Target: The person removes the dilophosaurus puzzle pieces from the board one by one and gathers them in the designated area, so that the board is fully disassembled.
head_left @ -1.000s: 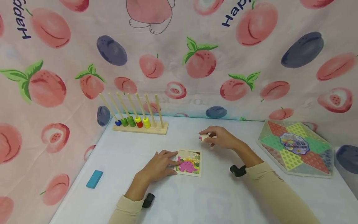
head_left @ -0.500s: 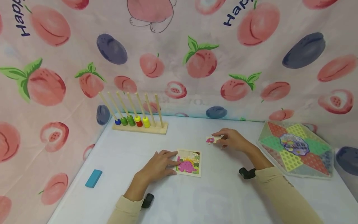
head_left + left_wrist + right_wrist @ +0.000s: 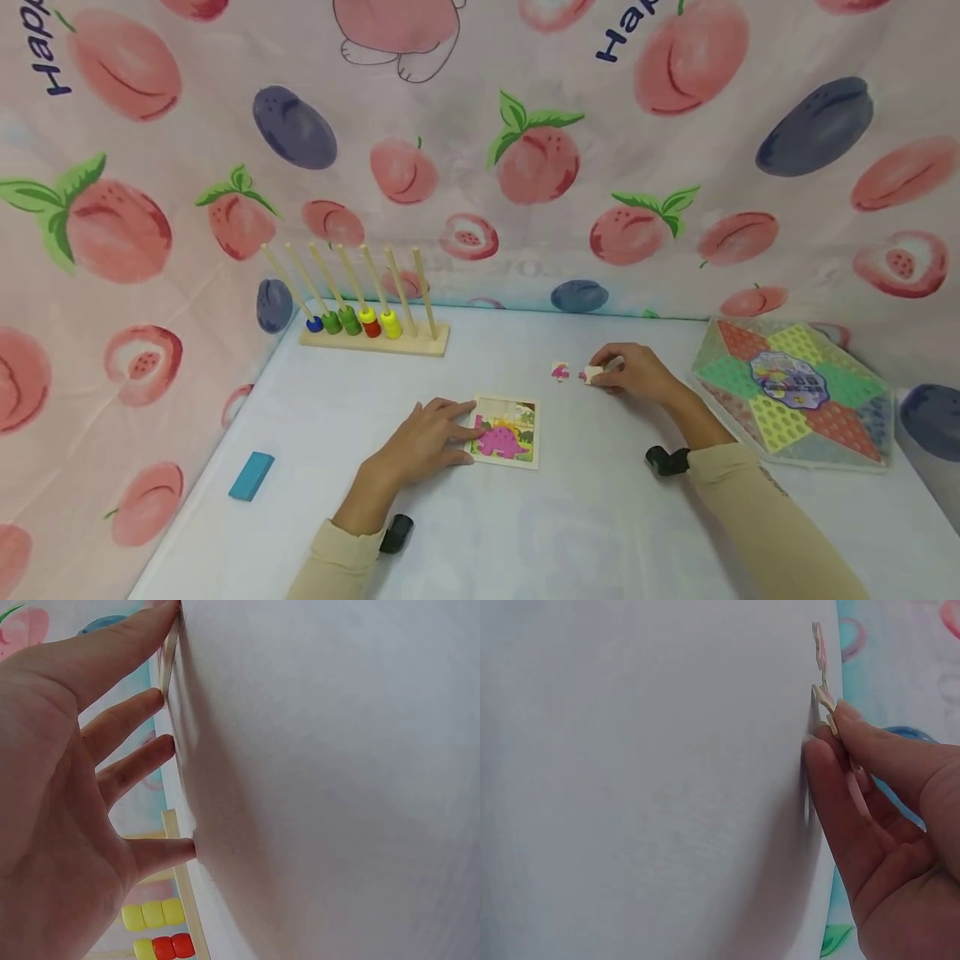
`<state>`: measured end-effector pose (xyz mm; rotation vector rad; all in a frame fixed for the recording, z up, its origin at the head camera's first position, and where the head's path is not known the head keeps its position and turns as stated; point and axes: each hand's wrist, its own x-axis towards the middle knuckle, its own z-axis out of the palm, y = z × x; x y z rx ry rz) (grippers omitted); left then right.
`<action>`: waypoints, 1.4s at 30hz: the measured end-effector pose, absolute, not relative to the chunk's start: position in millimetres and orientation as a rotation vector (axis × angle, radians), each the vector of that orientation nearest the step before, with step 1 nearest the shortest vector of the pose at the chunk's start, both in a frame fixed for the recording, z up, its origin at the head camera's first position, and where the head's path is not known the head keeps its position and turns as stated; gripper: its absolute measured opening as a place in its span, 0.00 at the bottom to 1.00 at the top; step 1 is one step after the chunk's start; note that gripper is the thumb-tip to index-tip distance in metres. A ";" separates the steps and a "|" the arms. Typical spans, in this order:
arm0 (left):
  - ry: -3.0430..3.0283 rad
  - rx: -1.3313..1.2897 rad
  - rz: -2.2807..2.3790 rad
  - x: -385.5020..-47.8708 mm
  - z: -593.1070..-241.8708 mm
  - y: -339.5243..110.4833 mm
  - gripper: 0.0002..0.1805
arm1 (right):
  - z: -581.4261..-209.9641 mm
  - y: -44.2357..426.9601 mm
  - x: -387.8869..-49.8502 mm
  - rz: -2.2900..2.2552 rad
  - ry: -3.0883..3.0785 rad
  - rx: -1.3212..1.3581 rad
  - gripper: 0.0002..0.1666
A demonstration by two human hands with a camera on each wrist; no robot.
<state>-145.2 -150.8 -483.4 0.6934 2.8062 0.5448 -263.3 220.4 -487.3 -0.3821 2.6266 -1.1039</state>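
My right hand point(image 3: 633, 371) pinches a small jigsaw piece point(image 3: 592, 375) just at the tabletop, right of a second, pink-printed jigsaw piece point(image 3: 560, 372) lying flat. In the right wrist view the held piece point(image 3: 826, 699) sits between thumb and finger, tilted against the table; a thin pale edge also shows among the fingers, its kind unclear. A square puzzle board point(image 3: 517, 460) with a pink dinosaur picture lies in front of me, bare wood showing at its upper left. My left hand point(image 3: 422, 443) rests with spread fingers on the board's left side and the table.
At the back left stands a wooden peg rack point(image 3: 375, 340) with coloured beads. A blue block point(image 3: 252, 477) lies near the left edge. To the right is a hexagonal board-game box point(image 3: 795, 392). A fruit-print cloth point(image 3: 450, 167) hangs behind the table.
My right hand has moved right, away from the board. One jigsaw piece is now out of its grip on the table, while another is between its fingers. The left hand has stayed in place.
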 end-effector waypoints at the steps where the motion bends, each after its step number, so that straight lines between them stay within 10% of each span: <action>1: 2.810 0.694 0.545 -145.8 -483.2 -150.9 0.24 | -486.9 219.6 -264.1 -1.095 2.634 -0.374 0.15; 42: 2.792 0.696 0.590 -145.4 -483.1 -152.5 0.25 | -485.0 201.0 -264.4 -0.699 2.962 -0.283 0.08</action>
